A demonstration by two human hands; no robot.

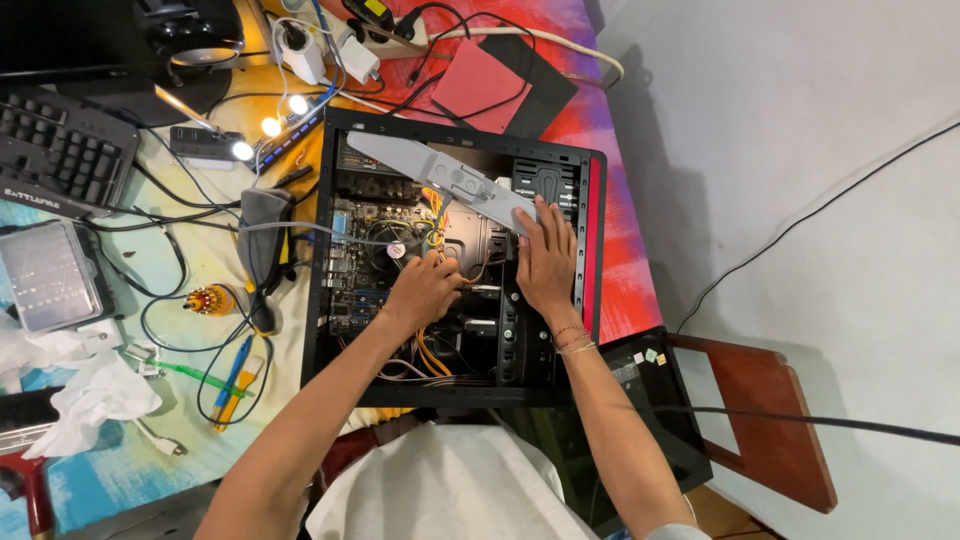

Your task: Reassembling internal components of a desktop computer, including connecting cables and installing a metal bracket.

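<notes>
Lying on its side on the worktop (70, 480), an open black computer case (596, 240) takes up the middle of the view, its side panel off and the motherboard (360, 262) exposed. The left hand (424, 290) is inside the case with fingers curled down among orange and yellow cables (432, 352) near the round cooler fan (392, 246); whether it is pinching a wire cannot be told. The right hand (546, 258) lies flat with fingers spread and extended, pressing on the lower end of a grey metal bracket (440, 176) that runs diagonally across the upper part of the case.

A worktop cover painted in teal, yellow, red and purple patches sits under everything. Left of the case lie a black keyboard (62, 150), a clear plastic box (48, 274), crumpled white tissue (88, 392), a small orange-handled screwdriver (208, 298), blue and yellow pens (236, 380) and loose black cables (170, 320). Small bright lamps (270, 126) shine near the top, beside a white power adapter (304, 54). A red and black square pad (498, 84) lies above the case.

To the right, a pale grey floor (800, 140) is crossed by a thin black cable (820, 208), and a red-brown wooden chair (770, 420) stands close to the worktop's edge.
</notes>
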